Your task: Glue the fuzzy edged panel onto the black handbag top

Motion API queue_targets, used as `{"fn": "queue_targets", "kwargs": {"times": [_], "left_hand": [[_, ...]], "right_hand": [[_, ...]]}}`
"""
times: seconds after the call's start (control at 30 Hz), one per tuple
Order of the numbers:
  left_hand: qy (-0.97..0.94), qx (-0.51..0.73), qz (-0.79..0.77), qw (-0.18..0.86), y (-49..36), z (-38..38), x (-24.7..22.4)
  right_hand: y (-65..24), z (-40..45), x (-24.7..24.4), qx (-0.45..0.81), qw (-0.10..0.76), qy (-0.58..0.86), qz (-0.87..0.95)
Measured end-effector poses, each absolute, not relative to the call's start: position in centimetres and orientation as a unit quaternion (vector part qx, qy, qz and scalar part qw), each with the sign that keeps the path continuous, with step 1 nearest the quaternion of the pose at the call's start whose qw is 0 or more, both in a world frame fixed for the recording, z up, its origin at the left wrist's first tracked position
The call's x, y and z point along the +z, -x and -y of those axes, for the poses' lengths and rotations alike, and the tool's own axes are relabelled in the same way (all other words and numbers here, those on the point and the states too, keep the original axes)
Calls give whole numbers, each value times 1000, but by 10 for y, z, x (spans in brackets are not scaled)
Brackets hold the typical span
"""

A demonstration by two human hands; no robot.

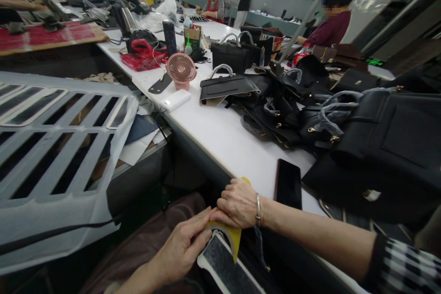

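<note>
At the lower middle, a dark strip with a pale border [227, 264] lies over the lap, with a curved yellow piece [235, 239] around its top end. My right hand [237, 204], wearing a metal bracelet, has its fingers curled closed on the yellow piece, part of which shows above the knuckles. My left hand [188, 243] is pinched at the left edge of the strip's end, its fingertips touching my right hand. What lies under the fingertips is hidden.
Black handbags [389, 133] are piled on the right of the white table [220, 142]. A phone [288, 183] lies near its front edge. Farther back stand a pink fan [181, 70] and a green bottle. A slotted white sheet [69, 220] is at left. Other people work behind.
</note>
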State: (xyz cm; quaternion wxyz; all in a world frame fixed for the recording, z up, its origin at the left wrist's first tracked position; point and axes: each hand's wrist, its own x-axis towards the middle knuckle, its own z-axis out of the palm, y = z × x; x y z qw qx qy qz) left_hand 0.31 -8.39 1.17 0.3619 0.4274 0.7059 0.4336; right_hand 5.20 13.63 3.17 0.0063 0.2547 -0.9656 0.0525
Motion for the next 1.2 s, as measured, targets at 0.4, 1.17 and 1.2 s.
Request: {"fn": "queue_targets", "kwargs": {"times": [0.4,1.17,1.2], "left_hand": [[-502,375,-716,308,-1,85,12],[-283,544,-565,552,5,69,2],[-286,543,-563,553,5,69,4]], "right_hand": [[-77,-125,32,80,-34,-161,983],[-152,-95,35,296,-89,197,931],[-156,-98,34,335,-88,224,911]]}}
